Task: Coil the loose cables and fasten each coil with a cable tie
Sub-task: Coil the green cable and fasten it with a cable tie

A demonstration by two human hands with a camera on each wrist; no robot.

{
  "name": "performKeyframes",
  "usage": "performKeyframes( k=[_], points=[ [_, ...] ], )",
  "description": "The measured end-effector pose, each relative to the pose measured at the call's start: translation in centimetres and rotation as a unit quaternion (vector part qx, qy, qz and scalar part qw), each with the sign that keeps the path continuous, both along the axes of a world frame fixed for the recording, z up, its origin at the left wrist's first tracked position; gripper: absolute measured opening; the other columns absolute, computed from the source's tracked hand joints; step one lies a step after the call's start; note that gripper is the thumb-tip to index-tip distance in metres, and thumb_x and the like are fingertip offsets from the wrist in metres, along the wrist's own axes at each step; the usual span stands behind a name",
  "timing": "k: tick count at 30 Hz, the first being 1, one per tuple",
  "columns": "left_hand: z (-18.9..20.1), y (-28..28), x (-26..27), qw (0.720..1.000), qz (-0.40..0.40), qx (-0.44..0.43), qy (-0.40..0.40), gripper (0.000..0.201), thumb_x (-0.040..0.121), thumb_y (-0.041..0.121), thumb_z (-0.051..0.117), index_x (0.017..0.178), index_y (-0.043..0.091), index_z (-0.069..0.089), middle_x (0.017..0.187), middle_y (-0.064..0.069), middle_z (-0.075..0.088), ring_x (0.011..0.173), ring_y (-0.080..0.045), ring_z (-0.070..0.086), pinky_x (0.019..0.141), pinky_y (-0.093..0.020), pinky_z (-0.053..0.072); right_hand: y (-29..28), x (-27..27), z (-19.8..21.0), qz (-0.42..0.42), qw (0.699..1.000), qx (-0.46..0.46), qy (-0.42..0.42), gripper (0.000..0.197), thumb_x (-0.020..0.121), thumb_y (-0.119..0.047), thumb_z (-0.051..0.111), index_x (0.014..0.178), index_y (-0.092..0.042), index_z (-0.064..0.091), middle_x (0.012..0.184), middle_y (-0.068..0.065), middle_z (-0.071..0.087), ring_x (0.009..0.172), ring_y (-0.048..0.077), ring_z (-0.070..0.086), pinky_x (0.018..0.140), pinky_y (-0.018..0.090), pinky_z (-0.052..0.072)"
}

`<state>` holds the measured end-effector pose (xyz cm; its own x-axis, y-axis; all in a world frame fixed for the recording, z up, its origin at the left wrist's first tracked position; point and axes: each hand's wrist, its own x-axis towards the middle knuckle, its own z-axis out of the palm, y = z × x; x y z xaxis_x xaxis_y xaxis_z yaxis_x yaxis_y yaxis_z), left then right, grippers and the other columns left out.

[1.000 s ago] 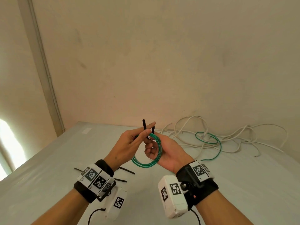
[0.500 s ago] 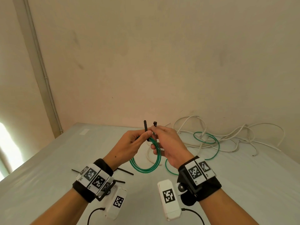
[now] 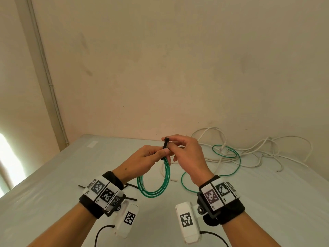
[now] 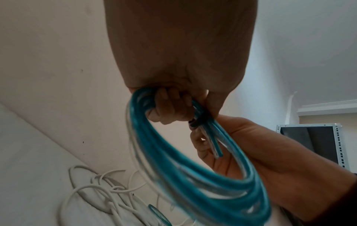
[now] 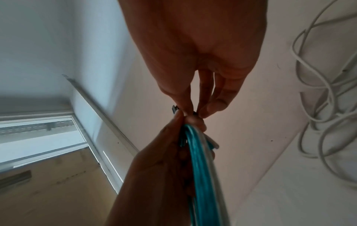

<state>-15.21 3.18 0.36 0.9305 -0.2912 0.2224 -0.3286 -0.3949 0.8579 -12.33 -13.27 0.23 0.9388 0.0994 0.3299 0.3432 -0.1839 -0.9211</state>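
Tie tail (image 3: 165, 143) now lower; tip hidden

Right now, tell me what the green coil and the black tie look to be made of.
Green coil: likely plastic-jacketed wire, glossy; it holds smooth springy loops. Black tie: probably stiff matte plastic; it stands straight up from the left hand, its square head pinched by the right hand.

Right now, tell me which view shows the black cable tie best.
The head view: the cable tie stands upright above the green coil, pinched between both hands. The left wrist view shows only a dark band round the coil; the right wrist view shows just its end.
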Motion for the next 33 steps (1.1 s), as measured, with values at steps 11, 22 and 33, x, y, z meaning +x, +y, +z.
performKeyframes(
  k=[11, 22, 33],
  points=[
    [-0.7, 1.0, 0.9, 0.999, 0.000, -0.025, 0.027, 0.042, 0.105, 0.043, 0.049, 0.093, 0.016, 0.080, 0.059, 0.011, 0.040, 0.057, -0.008, 0.034, 0.055, -0.022, 0.029, -0.6, 0.0, 0.2, 0.048, 0.999, -0.005, -0.022, 0.023, 0.099, -0.015, 0.068, 0.111, -0.030, 0.081, 0.088, 0.000, 0.078, 0.076, 0.013, 0.075, 0.073, 0.027, 0.061],
    [-0.3, 1.2, 1.0, 0.998, -0.026, -0.027, 0.043, 0.044, 0.107, 0.038, 0.048, 0.089, 0.009, 0.077, 0.060, 0.006, 0.036, 0.056, -0.010, 0.032, 0.053, -0.020, 0.029, -1.3, 0.2, 0.2, 0.073, 0.997, -0.004, -0.022, 0.025, 0.098, -0.015, 0.070, 0.116, -0.029, 0.080, 0.096, 0.001, 0.079, 0.082, 0.020, 0.078, 0.085, 0.040, 0.064],
    [0.0, 1.0, 1.1, 0.997, -0.048, -0.012, 0.063, 0.041, 0.107, 0.039, 0.050, 0.086, 0.017, 0.078, 0.059, 0.008, 0.036, 0.057, -0.010, 0.030, 0.054, -0.022, 0.026, -1.7, 0.3, 0.0, 0.062, 0.998, -0.009, -0.024, 0.027, 0.099, -0.015, 0.069, 0.116, -0.032, 0.080, 0.091, 0.002, 0.079, 0.082, 0.019, 0.078, 0.087, 0.041, 0.064]
  ],
)
